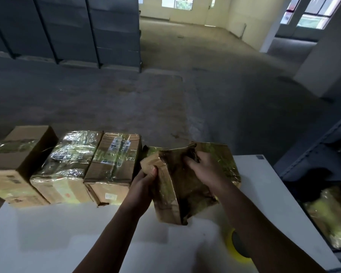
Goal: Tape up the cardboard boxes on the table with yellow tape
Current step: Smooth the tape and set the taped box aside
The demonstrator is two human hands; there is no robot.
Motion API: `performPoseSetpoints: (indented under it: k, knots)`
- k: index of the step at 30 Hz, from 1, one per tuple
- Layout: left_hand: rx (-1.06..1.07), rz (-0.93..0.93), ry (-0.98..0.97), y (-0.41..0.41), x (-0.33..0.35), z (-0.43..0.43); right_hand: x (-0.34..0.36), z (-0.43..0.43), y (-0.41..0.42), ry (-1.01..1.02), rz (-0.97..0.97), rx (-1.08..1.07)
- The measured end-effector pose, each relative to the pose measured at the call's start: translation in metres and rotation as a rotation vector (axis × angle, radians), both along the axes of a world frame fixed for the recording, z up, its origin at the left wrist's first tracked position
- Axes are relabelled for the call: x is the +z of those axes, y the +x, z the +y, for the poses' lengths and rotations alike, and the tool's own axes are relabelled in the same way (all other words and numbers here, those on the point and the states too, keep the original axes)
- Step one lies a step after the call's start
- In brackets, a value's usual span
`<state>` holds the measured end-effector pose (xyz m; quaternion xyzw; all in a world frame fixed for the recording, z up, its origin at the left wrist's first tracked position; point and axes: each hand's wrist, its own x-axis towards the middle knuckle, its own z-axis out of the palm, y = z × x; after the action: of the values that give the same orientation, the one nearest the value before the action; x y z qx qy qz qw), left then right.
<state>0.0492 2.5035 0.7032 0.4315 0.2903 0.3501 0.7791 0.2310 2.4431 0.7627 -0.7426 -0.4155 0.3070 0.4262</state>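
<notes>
Left hand (146,179), right hand (204,168) grip tilted box (177,196), lengthwise front-to-back

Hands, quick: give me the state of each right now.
Left hand: closed, gripping the left edge of the crumpled box.
Right hand: closed, fingers curled into the same box's torn top flap.
</notes>
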Motion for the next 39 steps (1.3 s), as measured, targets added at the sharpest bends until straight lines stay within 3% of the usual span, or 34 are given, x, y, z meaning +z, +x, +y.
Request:
performPoseSetpoints:
  k: [4, 10, 15, 17, 20, 23, 29, 34, 39]
  knots:
    - [-0.106, -0.119, -0.003, 0.004, -0.004, 0.011, 0.014, -0.007, 0.004, 0.079, 0.041, -0.036]
    - [-0.234, -0.217, -0.243, 0.016, -0.018, 0.021, 0.008, -0.027, 0.025, 0.005, 0.422, 0.054]
    - [-0.340, -0.216, -0.098, 0.041, -0.008, 0.014, -0.010, -0.042, 0.040, -0.058, 0.542, -0.072]
    - [-0.214, -0.055, -0.055, 0.055, -0.002, 0.018, -0.013, -0.041, 0.051, -0.012, 0.493, -0.134]
    - [0.156, 0.226, 0.005, 0.076, 0.000, 0.023, -0.011, -0.037, 0.071, 0.045, 0.348, -0.155]
    - [0.381, 0.246, 0.066, 0.097, 0.015, 0.015, -0.006, -0.038, 0.095, 0.082, 0.178, -0.178]
    - [0.295, 0.413, 0.523, 0.177, 0.048, -0.016, 0.004, -0.037, 0.146, 0.025, -0.106, -0.184]
    - [0.312, 0.564, 0.576, 0.242, 0.055, -0.023, 0.015, -0.043, 0.197, 0.066, -0.195, -0.204]
    - [0.215, 0.576, 0.544, 0.319, 0.053, -0.038, 0.009, -0.064, 0.267, 0.030, -0.388, -0.305]
